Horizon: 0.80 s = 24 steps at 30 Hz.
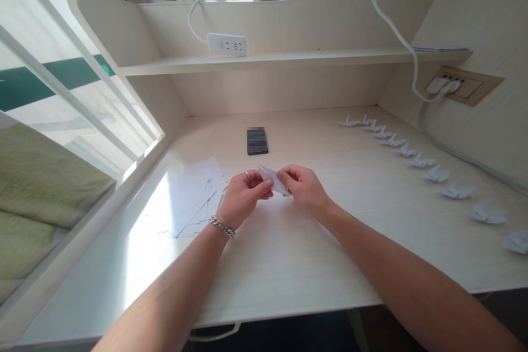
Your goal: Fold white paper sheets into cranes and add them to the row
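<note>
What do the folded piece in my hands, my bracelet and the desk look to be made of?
Folded piece: probably matte white paper, judging by its flat, pointed shape. Bracelet: likely polished metal, given its shiny silvery links. Desk: pale, satin-looking wood or wood-look laminate; the faint grain doesn't settle which.

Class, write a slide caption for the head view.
Left hand and right hand hold folded paper over a desk with a row of paper birds.

One head-worn view — facing forward and down over the hands [242, 198].
</note>
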Available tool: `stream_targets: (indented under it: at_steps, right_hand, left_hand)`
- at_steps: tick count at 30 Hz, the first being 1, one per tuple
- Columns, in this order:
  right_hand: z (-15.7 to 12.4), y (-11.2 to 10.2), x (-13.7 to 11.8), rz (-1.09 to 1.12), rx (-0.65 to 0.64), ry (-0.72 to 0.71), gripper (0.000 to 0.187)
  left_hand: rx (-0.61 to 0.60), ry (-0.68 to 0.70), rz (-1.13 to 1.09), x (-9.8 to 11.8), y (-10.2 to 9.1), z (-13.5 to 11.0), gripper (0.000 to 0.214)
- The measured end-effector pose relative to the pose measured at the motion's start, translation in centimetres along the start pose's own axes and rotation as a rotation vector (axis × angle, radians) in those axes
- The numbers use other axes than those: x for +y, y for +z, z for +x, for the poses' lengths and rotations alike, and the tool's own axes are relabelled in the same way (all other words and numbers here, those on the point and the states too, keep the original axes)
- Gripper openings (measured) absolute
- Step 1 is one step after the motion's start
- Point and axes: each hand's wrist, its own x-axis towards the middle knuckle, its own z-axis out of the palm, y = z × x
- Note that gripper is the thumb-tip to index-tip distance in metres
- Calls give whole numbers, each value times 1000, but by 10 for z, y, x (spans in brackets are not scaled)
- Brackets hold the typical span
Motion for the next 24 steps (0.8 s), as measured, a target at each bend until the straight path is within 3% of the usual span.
stream_targets:
  at_steps: [5,11,16,24]
  right_hand:
    - [-2,2,-4,119,-80,105,28]
    - [-2,-4,-4,22,-103,16,24]
    - [-2,-2,-5,35,-17,50,34]
    - [-2,-1,-1,6,81,-37,30]
  left_hand:
    - [66,-12,-60,-2,-3,2,28]
    - [99,41,-37,-1,-7,2,40]
    - [119,75,-6,-2,-6,2,32]
    - [79,124,-22,-1,-5,1,32]
